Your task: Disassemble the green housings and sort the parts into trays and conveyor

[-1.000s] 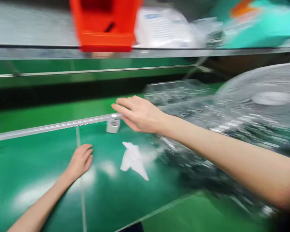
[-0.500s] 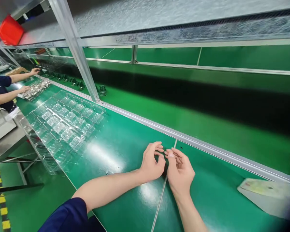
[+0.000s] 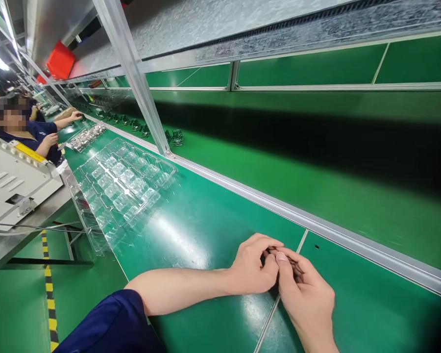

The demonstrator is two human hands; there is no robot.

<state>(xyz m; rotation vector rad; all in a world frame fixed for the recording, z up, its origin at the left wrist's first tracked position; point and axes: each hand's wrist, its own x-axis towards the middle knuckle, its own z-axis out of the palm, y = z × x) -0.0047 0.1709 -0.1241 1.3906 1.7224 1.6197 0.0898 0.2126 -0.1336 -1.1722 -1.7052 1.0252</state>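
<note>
My left hand [image 3: 256, 264] and my right hand [image 3: 306, 289] meet over the green tabletop [image 3: 213, 230]. Their fingers are curled inward, and the fingertips touch one another. If anything small sits between them, the fingers hide it. Both hands are above a pale seam [image 3: 266, 326] in the table surface. A clear plastic tray [image 3: 165, 179] with moulded compartments lies to the left, away from my hands.
A metal rail [image 3: 238, 189] runs along the table's back, with an upright post [image 3: 145, 105] rising from it. Dark green parts [image 3: 177, 138] stand behind the rail. Far left, a co-worker [image 3: 40, 132] is beside a tray of small metallic pieces [image 3: 86, 137].
My hands have come together, from a small gap to touching fingertips. The view has turned left, showing more of the co-worker; a pale flat piece at the right has left the view.
</note>
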